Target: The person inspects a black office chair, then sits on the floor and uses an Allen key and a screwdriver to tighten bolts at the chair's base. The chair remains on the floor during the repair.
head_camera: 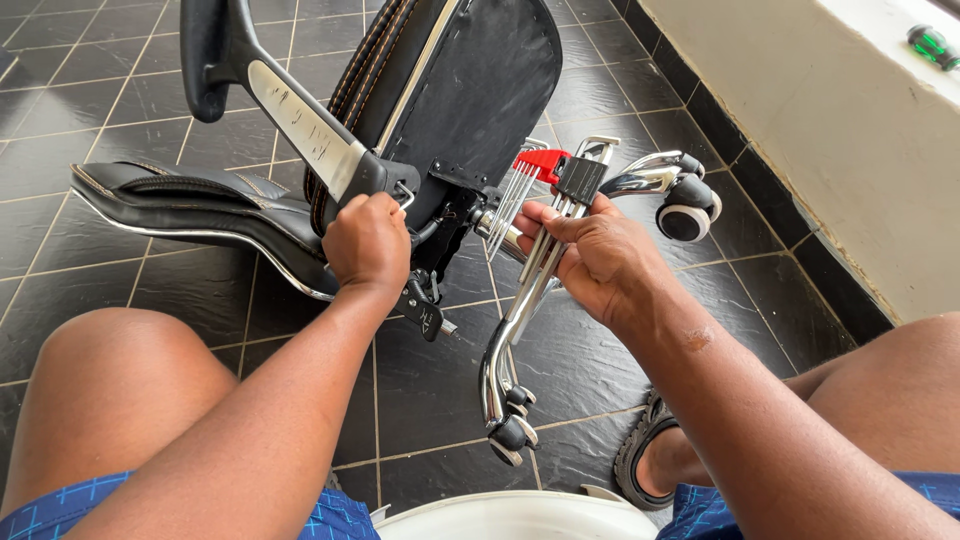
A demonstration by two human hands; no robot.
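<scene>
A black office chair (470, 90) lies tipped on the dark tiled floor, its underside facing me. My left hand (368, 243) grips the chair at the base of the armrest (300, 125), close to the mechanism under the seat. In my right hand (590, 250) is a set of hex keys (562, 190) in red and black holders, pinched between thumb and fingers in front of the chrome star base (510, 340). Two of the base's castor wheels are in sight, one near the wall (688, 210) and one close to me (510, 435).
The chair's backrest (190, 205) stretches to the left across the floor. A cream wall (800, 130) rises on the right, with a green-handled tool (935, 45) on its ledge. My bare knees frame the view; a sandalled foot (650, 460) rests lower right. A white round object (520, 518) sits at the bottom edge.
</scene>
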